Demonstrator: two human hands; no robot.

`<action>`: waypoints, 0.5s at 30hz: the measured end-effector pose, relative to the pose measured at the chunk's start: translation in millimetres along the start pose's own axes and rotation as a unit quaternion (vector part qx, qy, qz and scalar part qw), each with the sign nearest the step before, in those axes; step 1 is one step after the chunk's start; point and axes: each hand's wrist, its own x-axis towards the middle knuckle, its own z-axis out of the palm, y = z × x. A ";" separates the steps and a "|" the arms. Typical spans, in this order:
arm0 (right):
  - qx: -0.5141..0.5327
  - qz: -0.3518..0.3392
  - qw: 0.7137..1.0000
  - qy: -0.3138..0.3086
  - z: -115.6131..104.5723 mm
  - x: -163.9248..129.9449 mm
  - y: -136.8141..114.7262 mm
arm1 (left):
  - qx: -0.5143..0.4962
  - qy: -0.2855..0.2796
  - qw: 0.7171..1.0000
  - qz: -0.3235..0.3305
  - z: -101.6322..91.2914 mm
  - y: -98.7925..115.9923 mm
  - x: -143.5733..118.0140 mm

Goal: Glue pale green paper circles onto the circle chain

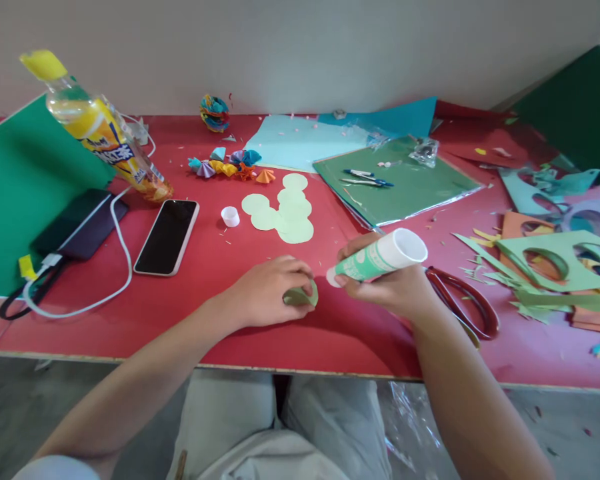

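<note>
Both hands work close together at the near edge of the red bench (105,313): the left hand (267,290) pinches a folded green paper piece (303,295) flat against it, and the right hand (395,287) grips a glue tube (380,259), nozzle aimed at the fold, just beside it. Squeezing too hard could smear glue onto fingers or bench, and the fold may spring open. Farther off lie scissors (467,303), cut green circles (285,210), a white cap (230,216) and a phone (167,237).
</note>
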 end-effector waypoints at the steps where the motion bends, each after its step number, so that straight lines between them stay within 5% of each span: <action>1: 0.017 0.005 0.999 -0.030 -0.7 -1.4 -0.5 | -0.018 -0.003 1.000 -0.004 0.3 -0.9 0.7; 6: 0.083 0.038 0.975 -0.203 0.6 -10.5 -5.4 | -0.116 -0.011 0.993 -0.012 0.7 -9.8 4.5; 15: -0.051 -0.103 0.961 -0.252 20.8 -15.9 -6.5 | -0.203 -0.034 0.978 -0.045 -2.6 -16.8 5.7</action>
